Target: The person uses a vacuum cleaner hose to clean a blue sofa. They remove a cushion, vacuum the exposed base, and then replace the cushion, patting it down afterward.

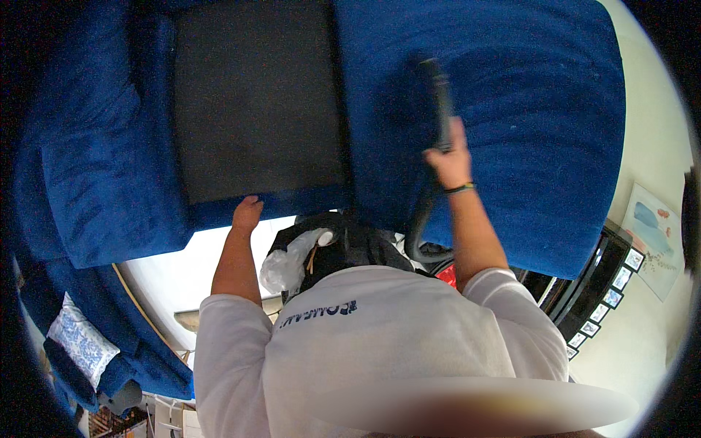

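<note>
My right hand (452, 162) is closed round a dark vacuum cleaner nozzle (442, 104), blurred, its far end against the blue fabric seat cushion (536, 142) of a sofa. A ribbed dark vacuum hose (419, 232) hangs down beside my right forearm. My left hand (248, 212) rests at the blue front edge of the sofa base (285, 200), its fingers partly hidden; whether they grip the edge does not show. Beyond that edge lies the dark flat base panel (257, 98), uncovered, between the right cushion and a blue cushion (109, 202) on the left.
A translucent plastic bag (285, 268) with a white item hangs near my waist. At lower left, a patterned pillow (83, 342) lies on more blue upholstery. On the right are a black piano-like cabinet (591, 268), small framed pictures (621, 278) and a painted canvas (650, 241).
</note>
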Motion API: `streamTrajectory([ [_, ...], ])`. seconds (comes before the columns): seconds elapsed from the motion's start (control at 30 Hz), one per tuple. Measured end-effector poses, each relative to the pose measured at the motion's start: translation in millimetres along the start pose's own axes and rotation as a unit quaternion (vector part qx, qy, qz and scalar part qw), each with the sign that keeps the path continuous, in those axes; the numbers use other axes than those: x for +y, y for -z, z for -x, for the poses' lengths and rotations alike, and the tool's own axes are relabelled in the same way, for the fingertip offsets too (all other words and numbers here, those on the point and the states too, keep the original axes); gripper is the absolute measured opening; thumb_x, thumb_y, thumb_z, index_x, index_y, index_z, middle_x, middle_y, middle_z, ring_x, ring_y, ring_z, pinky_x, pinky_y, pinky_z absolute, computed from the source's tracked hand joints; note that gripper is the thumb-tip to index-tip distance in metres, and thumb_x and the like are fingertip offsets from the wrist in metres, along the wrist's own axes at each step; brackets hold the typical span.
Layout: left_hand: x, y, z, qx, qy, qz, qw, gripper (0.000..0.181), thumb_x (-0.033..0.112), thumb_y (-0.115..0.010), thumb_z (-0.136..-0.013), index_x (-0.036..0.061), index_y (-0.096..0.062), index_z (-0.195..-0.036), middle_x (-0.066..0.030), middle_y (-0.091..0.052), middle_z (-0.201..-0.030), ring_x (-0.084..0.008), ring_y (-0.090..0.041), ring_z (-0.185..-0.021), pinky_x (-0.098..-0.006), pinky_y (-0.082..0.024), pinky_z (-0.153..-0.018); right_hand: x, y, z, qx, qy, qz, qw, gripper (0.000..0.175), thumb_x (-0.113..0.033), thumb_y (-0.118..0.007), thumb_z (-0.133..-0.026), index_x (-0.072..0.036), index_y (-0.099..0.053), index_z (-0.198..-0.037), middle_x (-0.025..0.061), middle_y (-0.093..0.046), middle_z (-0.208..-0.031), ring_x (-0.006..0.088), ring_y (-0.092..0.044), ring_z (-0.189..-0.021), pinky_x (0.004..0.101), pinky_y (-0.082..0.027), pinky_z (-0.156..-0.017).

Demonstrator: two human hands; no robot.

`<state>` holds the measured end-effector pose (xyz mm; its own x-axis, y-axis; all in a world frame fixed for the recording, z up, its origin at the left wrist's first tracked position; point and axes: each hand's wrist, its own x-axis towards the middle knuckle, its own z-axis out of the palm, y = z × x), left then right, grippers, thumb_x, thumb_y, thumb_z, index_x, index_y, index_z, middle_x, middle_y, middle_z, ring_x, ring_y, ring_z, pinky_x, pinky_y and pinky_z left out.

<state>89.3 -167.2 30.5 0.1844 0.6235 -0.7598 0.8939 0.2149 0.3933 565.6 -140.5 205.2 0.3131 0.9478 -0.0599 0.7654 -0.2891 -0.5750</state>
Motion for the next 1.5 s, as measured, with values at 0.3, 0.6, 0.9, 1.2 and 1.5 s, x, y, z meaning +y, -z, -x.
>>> streamTrajectory([
  [0.3,10,32,-5,0.017,-0.074,-0.085,0.994,0.035,0.028,-0.049,-0.081,0.0043,-0.055,-0.106,-0.0153,-0.052,-0.111,-0.0307,-0.050,-0.102,-0.0351,-0.039,-0.088,-65,104,-45,0.151,-0.067,-0.150,0.975,0.071,-0.007,-0.062,-0.061,-0.002,-0.035,-0.125,0.0143,-0.044,-0.120,0.0245,-0.044,-0.108,0.0306,-0.036,-0.090],
  [0.6,-40,-10,7,0.006,0.040,0.000,0.999,0.038,0.031,-0.052,-0.078,0.0033,-0.055,-0.104,-0.0147,-0.053,-0.111,-0.0301,-0.050,-0.102,-0.0346,-0.039,-0.088,-85,26,-10,-0.146,-0.132,-0.032,0.980,0.081,-0.012,-0.066,-0.057,-0.014,-0.030,-0.130,0.0162,-0.049,-0.117,0.0260,-0.053,-0.101,0.0309,-0.042,-0.084],
  [0.9,-3,19,6,0.033,0.062,0.031,0.997,0.035,0.029,-0.051,-0.078,0.0037,-0.056,-0.103,-0.0158,-0.053,-0.111,-0.0293,-0.050,-0.104,-0.0347,-0.039,-0.088,-62,50,-14,-0.150,-0.092,-0.019,0.984,0.082,-0.012,-0.067,-0.058,-0.018,-0.030,-0.131,0.0100,-0.061,-0.086,0.0185,-0.057,-0.072,0.0300,-0.046,-0.070],
  [1.2,3,23,7,0.033,-0.022,-0.059,0.997,0.036,0.030,-0.051,-0.078,0.0041,-0.056,-0.104,-0.0161,-0.054,-0.109,-0.0304,-0.050,-0.103,-0.0358,-0.038,-0.089,-71,81,-52,0.146,-0.085,-0.063,0.984,0.079,-0.006,-0.065,-0.060,-0.010,-0.029,-0.130,0.0098,-0.053,-0.108,0.0158,-0.053,-0.081,0.0250,-0.045,-0.070],
  [1.5,-42,-11,8,0.027,0.040,0.049,0.998,0.040,0.033,-0.050,-0.079,0.0042,-0.055,-0.106,-0.0159,-0.053,-0.111,-0.0292,-0.049,-0.105,-0.0339,-0.038,-0.089,-19,-32,7,-0.299,-0.064,-0.004,0.952,0.077,-0.013,-0.066,-0.057,-0.013,-0.035,-0.128,0.0148,-0.040,-0.127,0.0261,-0.040,-0.116,0.0302,-0.033,-0.096],
])
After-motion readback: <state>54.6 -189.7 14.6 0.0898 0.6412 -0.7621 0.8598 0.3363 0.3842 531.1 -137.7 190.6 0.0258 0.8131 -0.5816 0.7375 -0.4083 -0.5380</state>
